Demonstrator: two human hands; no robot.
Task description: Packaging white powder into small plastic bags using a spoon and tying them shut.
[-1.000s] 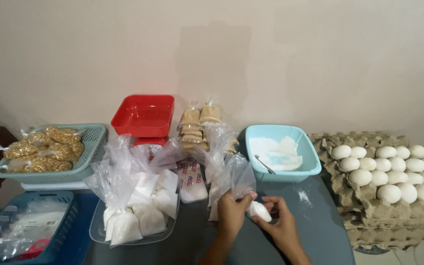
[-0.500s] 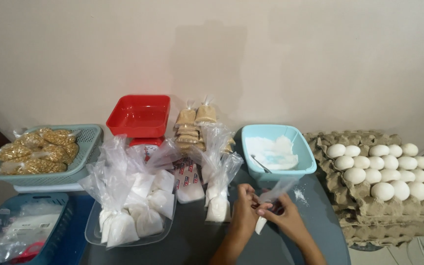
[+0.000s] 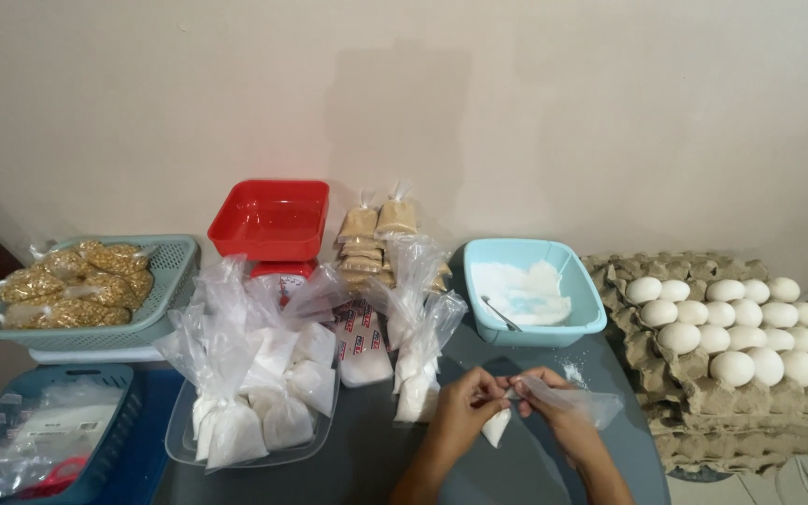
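Both hands pinch one small clear plastic bag (image 3: 554,400) near the front edge of the dark table (image 3: 376,458). The left hand (image 3: 465,407) closes thumb and fingers on the bag's twisted neck, and the right hand (image 3: 554,411) grips the same neck from the other side, fingertips almost meeting the left's. Half a second ago the bag's loose top stood up and to the right above the knuckles; now it lies out flat to the right over the right hand, and the white powder-filled end (image 3: 496,426) hangs lower between the wrists. The bag's long axis runs roughly left to right, the empty clear end pointing toward the egg trays (image 3: 731,323) at the table's right edge. Both forearms come up from the front edge, wrists bent inward, knuckles facing the camera. Just behind the hands a tied bag of white powder (image 3: 418,393) stands upright, and the light blue tub (image 3: 530,290) of powder sits toward the back edge.
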